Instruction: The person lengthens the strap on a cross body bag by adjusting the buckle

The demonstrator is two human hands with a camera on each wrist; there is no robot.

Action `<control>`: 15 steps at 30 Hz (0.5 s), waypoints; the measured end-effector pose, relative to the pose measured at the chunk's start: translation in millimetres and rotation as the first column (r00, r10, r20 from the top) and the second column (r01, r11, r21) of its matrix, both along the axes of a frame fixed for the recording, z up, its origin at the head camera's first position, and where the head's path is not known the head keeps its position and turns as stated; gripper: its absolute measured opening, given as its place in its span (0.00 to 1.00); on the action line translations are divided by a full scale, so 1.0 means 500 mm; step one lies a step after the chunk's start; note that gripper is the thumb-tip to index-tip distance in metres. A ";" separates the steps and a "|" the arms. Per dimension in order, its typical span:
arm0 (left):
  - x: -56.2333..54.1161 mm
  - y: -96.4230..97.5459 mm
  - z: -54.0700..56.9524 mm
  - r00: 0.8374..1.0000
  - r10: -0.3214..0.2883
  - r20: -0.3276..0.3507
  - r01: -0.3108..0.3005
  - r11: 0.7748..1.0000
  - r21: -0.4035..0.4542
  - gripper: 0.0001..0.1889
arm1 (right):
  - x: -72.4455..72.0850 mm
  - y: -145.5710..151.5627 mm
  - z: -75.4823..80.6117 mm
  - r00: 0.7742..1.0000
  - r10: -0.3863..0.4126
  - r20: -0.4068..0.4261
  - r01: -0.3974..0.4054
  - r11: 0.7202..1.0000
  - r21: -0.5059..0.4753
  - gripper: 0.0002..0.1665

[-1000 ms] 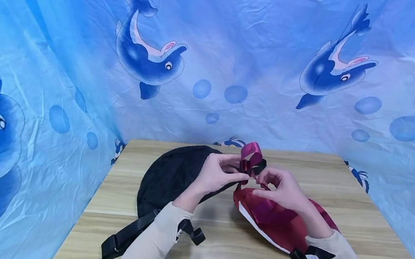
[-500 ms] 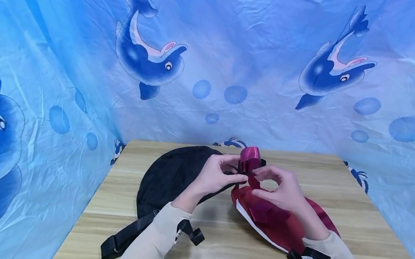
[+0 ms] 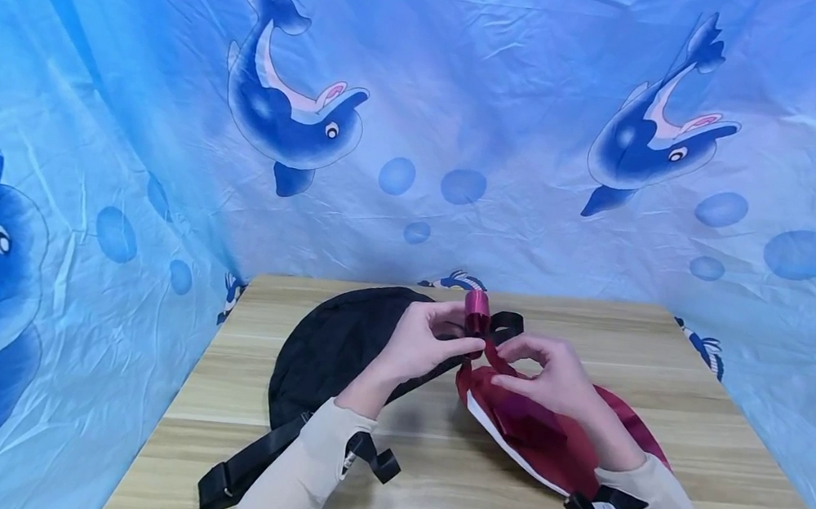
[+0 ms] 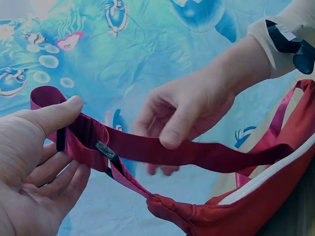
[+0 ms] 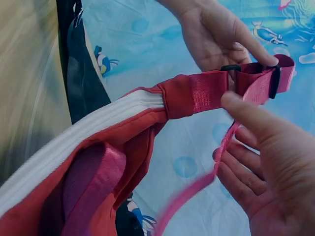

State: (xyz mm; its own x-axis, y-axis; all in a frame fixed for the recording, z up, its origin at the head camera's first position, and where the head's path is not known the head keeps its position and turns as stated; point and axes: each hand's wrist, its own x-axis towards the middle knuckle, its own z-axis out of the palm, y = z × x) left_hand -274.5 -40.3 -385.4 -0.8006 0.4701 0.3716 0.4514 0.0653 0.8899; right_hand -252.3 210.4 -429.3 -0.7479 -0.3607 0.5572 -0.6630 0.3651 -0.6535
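Observation:
A red waist bag [image 3: 550, 461] with a white zipper [image 5: 118, 110] lies at the right of the table, its strap end raised. My left hand [image 3: 418, 341] pinches the folded loop of the dark pink strap [image 4: 91, 147] between thumb and fingers, beside a black plastic slider [image 4: 109, 153]. Just right of it, my right hand [image 3: 551, 375] holds the strap's long run [image 4: 197, 152], the thumb on one side and fingers behind. In the right wrist view the strap's tail hangs past the right fingers, blurred. Part of the bag hides under the right forearm.
To the left, a black rounded bag [image 3: 339, 354] lies partly behind my left hand, its black strap [image 3: 250, 469] stretching toward the near edge. The wooden table [image 3: 428, 502] meets a blue dolphin-printed curtain [image 3: 454, 87] at the back and sides.
The upright strap loop has narrowed, turned and shifted slightly left. My right hand has moved a little left and the red bag's edge has shifted slightly; the left hand has stayed nearly in place.

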 end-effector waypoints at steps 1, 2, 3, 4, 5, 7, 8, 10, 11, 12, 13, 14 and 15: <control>0.001 0.000 0.001 1.000 -0.005 0.002 0.005 1.000 -0.004 0.20 | -0.001 -0.002 0.000 1.000 0.009 0.004 -0.009 1.000 -0.006 0.25; 0.003 0.001 0.001 1.000 -0.015 0.006 0.015 1.000 -0.011 0.20 | -0.002 -0.007 0.001 1.000 0.027 0.006 -0.027 0.999 -0.023 0.26; 0.003 0.002 0.001 1.000 -0.027 0.011 0.027 0.999 -0.022 0.21 | -0.003 -0.012 0.002 0.999 0.050 0.006 -0.049 0.998 -0.046 0.27; 0.004 0.003 0.002 0.999 -0.039 0.015 0.039 0.999 -0.031 0.21 | -0.005 -0.018 0.003 0.997 0.071 0.005 -0.070 0.995 -0.069 0.28; 0.004 0.004 0.002 0.999 -0.047 0.015 0.048 0.998 -0.039 0.21 | -0.005 -0.023 0.005 0.996 0.087 -0.004 -0.087 0.992 -0.091 0.28; 0.003 0.004 0.002 0.999 -0.047 0.008 0.047 0.998 -0.049 0.21 | -0.005 -0.029 0.006 0.994 0.104 -0.020 -0.106 0.990 -0.099 0.26; 0.002 0.004 0.003 0.999 -0.043 0.004 0.043 0.998 -0.042 0.21 | -0.004 -0.028 0.005 0.995 0.093 -0.023 -0.095 0.992 -0.083 0.25; -0.001 0.001 0.004 1.000 -0.015 -0.005 0.015 1.000 -0.017 0.21 | -0.001 -0.022 0.003 0.999 0.046 -0.017 -0.046 0.999 -0.013 0.23; -0.003 -0.001 0.004 1.000 0.004 -0.008 -0.004 1.000 -0.003 0.21 | 0.000 -0.017 0.001 1.000 0.026 -0.015 -0.025 0.999 0.027 0.23; -0.004 -0.002 0.005 1.000 0.021 -0.009 -0.021 1.000 0.009 0.21 | 0.001 -0.013 0.000 1.000 0.005 -0.008 -0.004 0.998 0.066 0.23; -0.005 -0.003 0.006 0.999 0.031 -0.010 -0.031 0.999 0.020 0.20 | 0.001 -0.009 0.000 1.000 -0.008 0.001 0.008 0.996 0.092 0.23; -0.006 -0.003 0.006 0.999 0.039 -0.009 -0.039 0.999 0.022 0.21 | 0.000 -0.007 0.000 1.000 -0.011 0.010 0.010 0.995 0.103 0.25; -0.007 -0.003 0.006 0.999 0.039 -0.007 -0.038 0.999 0.021 0.21 | -0.001 -0.006 0.001 1.000 -0.004 0.015 0.002 0.995 0.102 0.26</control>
